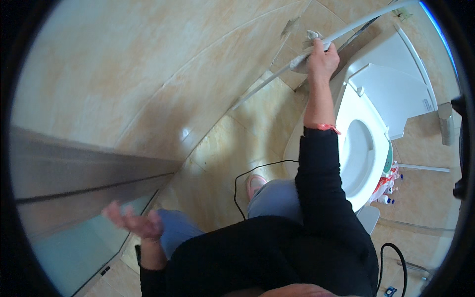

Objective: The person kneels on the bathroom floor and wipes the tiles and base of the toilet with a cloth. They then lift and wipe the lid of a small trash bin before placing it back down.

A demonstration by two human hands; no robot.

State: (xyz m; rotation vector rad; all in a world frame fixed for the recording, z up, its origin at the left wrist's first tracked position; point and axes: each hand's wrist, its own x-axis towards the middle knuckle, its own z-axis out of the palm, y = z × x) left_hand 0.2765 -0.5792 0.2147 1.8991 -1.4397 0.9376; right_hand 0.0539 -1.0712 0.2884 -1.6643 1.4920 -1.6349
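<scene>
My right hand (pixel 323 61) is closed around a grey-white cloth (pixel 301 62) wrapped on a long white pole or pipe (pixel 354 23). This pole slants from the upper right down to the foot of the tiled wall (pixel 178 78). Beneath and beside my right forearm is a white toilet (pixel 362 159), its seat down on the bowl and its lid (pixel 389 89) raised. My left hand (pixel 135 222) hangs at the lower left with its fingers apart and nothing in it, blurred, in front of a glass panel.
A black cable (pixel 237 180) crosses the tiled floor (pixel 222 148) near my shoe (pixel 256 184). Bottles and a red-white plastic bag (pixel 386 185) stand beyond the toilet. A black hose (pixel 400 256) curves at the lower right. The glass panel (pixel 85 237) is at the left.
</scene>
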